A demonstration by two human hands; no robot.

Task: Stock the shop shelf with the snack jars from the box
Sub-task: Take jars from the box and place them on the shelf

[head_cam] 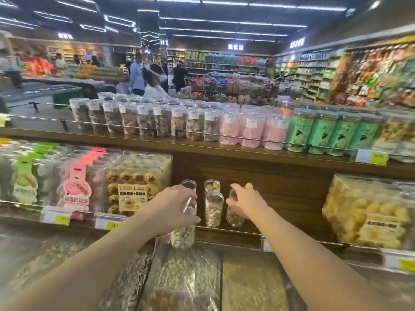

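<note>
My left hand (173, 207) grips a clear snack jar (183, 234) of pale nuts, held just in front of the middle shelf's rail. My right hand (246, 203) holds a second clear jar (233, 217), which stands on the wooden middle shelf (292, 198). Between my hands stands another nut jar (213, 209), with two more jars (212, 186) behind in the back row. The box is not in view.
Packaged pastries (132, 187) fill the shelf to the left, and a yellow snack pack (370, 212) sits to the right. The top shelf (202, 144) carries rows of jars. Bulk nut bins (184, 277) lie below my arms. Shoppers stand in the far aisles.
</note>
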